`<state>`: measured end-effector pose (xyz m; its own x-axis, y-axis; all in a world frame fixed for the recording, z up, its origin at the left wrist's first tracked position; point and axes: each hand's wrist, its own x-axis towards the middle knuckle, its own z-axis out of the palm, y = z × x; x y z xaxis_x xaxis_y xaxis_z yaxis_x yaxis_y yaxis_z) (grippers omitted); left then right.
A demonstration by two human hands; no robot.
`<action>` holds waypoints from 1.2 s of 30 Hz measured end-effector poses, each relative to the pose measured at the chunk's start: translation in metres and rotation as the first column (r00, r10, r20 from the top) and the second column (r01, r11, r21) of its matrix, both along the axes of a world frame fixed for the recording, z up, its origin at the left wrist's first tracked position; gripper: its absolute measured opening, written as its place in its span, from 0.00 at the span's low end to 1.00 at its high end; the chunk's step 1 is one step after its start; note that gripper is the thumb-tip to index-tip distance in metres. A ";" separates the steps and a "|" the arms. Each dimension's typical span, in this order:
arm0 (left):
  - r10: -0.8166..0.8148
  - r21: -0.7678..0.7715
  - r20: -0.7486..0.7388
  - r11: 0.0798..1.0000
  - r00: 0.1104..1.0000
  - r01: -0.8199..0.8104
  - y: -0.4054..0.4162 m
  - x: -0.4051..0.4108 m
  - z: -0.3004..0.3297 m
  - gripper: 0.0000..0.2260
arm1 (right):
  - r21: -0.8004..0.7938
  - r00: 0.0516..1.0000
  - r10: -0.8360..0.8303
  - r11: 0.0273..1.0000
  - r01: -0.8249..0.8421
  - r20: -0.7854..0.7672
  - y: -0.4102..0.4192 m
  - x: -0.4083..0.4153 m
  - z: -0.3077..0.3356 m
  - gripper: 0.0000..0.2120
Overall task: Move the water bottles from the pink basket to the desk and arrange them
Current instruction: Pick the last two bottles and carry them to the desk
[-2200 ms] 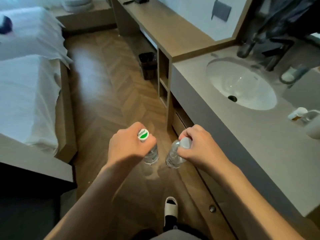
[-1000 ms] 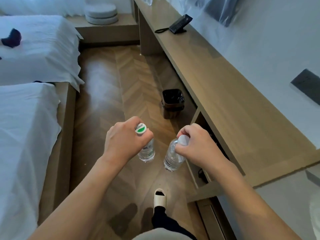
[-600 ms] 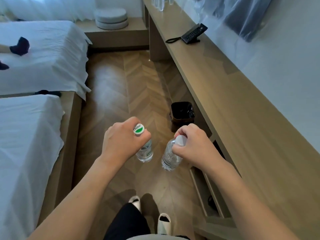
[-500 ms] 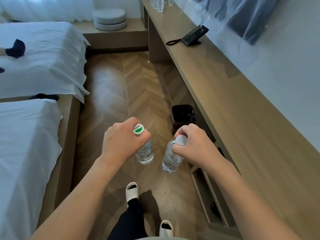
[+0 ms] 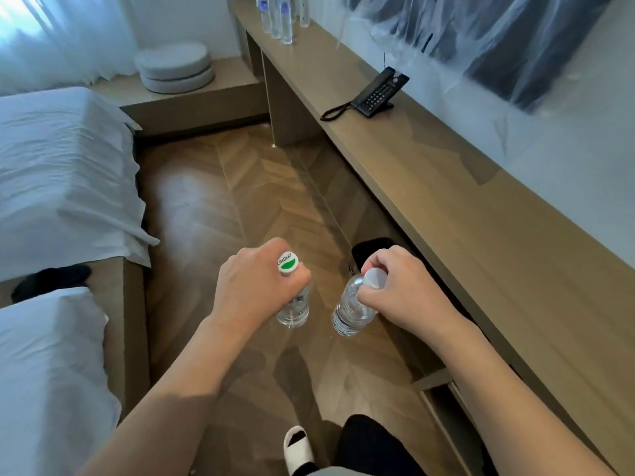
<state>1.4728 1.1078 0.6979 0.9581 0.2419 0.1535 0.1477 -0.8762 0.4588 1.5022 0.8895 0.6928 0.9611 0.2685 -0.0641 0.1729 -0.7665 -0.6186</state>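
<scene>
I see the left hand [image 5: 256,286] clenched around the neck of a bottle [image 5: 293,305] hanging below it, green-marked cap up. The right hand [image 5: 400,292] grips a second bottle [image 5: 350,312] by its top, tilted, over the floor [image 5: 206,207]. More bottles [image 5: 280,15], probably four, stand at the desk's [image 5: 464,214] far end.

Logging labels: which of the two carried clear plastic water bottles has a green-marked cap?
The clear plastic water bottle held by the left hand; the right hand bottle's cap is plain white.
</scene>
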 end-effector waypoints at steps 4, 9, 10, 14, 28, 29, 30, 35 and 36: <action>-0.004 -0.002 0.011 1.000 1.000 0.004 0.034 0.058 0.001 0.10 | 0.034 1.000 -0.028 0.999 0.028 -0.003 0.027 0.051 0.005 0.08; 0.003 -0.050 0.010 0.999 1.000 -0.002 0.070 0.134 -0.009 0.10 | 0.020 1.000 -0.015 1.000 0.015 0.007 0.060 0.125 -0.002 0.07; 0.008 -0.060 0.005 0.998 1.000 -0.008 0.075 0.149 -0.012 0.11 | 0.017 1.000 -0.006 1.000 0.006 0.009 0.067 0.141 -0.004 0.07; 0.057 -0.091 -0.010 0.994 0.998 -0.058 0.097 0.211 -0.014 0.13 | 0.038 1.000 0.021 0.999 -0.021 -0.023 0.091 0.208 -0.006 0.06; 0.074 -0.042 0.012 0.996 0.997 -0.074 0.170 0.397 -0.008 0.10 | 0.086 1.000 -0.011 0.996 0.009 0.014 0.164 0.394 0.000 0.08; 0.061 -0.046 0.013 0.997 0.998 -0.061 0.177 0.410 -0.009 0.10 | 0.087 1.000 -0.025 0.996 0.024 0.009 0.170 0.407 -0.002 0.09; 0.048 -0.046 0.013 0.998 0.999 -0.047 0.185 0.424 -0.010 0.10 | 0.091 0.999 -0.038 0.995 0.037 0.005 0.178 0.419 -0.005 0.09; -0.038 -0.058 0.016 0.998 0.999 0.039 0.231 0.499 -0.014 0.09 | 0.061 0.997 -0.071 0.996 0.072 -0.015 0.227 0.485 -0.009 0.09; -0.055 -0.055 0.023 0.997 0.998 0.056 0.242 0.513 -0.013 0.08 | 0.055 0.996 -0.082 0.995 0.083 -0.024 0.238 0.499 -0.008 0.09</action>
